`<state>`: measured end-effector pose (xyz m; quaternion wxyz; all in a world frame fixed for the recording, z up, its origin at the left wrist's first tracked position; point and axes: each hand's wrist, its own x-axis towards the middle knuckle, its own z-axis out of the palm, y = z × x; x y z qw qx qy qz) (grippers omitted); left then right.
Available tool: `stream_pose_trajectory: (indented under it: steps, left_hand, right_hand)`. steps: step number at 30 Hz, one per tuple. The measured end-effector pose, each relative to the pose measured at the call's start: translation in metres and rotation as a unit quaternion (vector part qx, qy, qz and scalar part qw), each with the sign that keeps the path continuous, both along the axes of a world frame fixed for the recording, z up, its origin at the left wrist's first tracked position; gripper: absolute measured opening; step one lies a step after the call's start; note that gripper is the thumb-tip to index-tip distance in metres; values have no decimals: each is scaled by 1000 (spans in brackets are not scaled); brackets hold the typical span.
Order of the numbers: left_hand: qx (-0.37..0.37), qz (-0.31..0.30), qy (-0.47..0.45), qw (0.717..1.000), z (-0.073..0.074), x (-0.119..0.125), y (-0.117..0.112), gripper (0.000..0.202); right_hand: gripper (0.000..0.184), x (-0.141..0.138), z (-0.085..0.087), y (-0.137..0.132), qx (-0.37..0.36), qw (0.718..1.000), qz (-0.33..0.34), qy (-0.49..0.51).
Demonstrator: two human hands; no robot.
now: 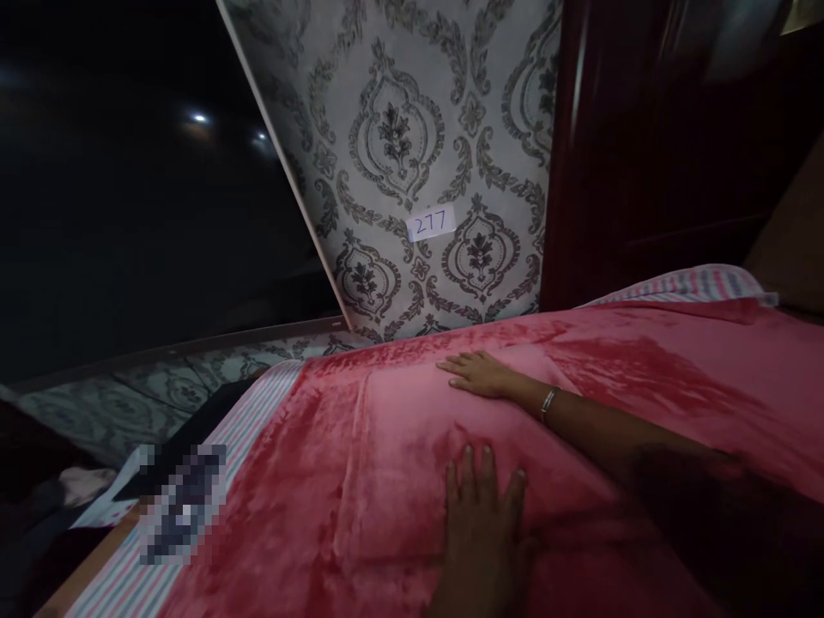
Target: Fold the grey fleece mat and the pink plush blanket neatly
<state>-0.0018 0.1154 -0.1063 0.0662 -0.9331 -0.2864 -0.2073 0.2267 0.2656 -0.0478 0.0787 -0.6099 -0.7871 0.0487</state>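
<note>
A red plush blanket [276,489] spreads over the bed, its pile showing darker and lighter patches. Both hands rest palm down on a paler, smooth part of it, where a raised crease runs along the left side. My left hand [480,515] reaches in from the bottom edge, fingers spread. Farther back lies my right hand [480,375], stretched out flat and pointing left, with a silver bracelet [548,403] on the wrist. Neither hand grips anything.
A striped sheet [257,412] shows along the left edge, with a pixelated dark object [184,506] on it. More striped cloth [714,281] lies at the back right. Behind are a large dark screen [154,189], patterned wallpaper [399,103] with a "277" label [431,222], and dark red wood [644,172].
</note>
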Motion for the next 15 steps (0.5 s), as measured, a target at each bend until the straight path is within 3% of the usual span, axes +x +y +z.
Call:
stream_pose_trajectory:
  steps: [3, 9, 15]
  left_hand:
    - [21, -6, 6, 1000, -4, 2, 2, 84]
    - [43, 1, -4, 999, -3, 1, -1, 84]
    - [-6, -5, -15, 1000, 15, -2, -9, 77]
  right_hand:
    - [56, 9, -8, 13, 5, 999, -37, 24]
    - [60, 12, -25, 17, 40, 998, -32, 38]
    - [64, 8, -12, 16, 6, 997, -78, 1]
